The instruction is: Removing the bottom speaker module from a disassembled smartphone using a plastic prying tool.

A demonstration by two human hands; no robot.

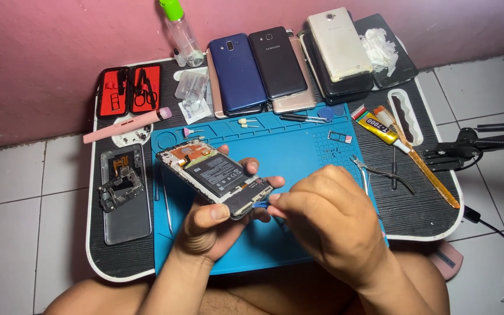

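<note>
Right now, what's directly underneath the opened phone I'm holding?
The left hand cradles the opened phone from below, above the blue repair mat. The mat right beneath them is covered, so anything there is hidden.

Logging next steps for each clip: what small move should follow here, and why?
Probably slide the small blue tool further along the lower edge of the opened phone: the right hand has its tip at that corner, and the left hand braces the phone above the blue mat.
</note>
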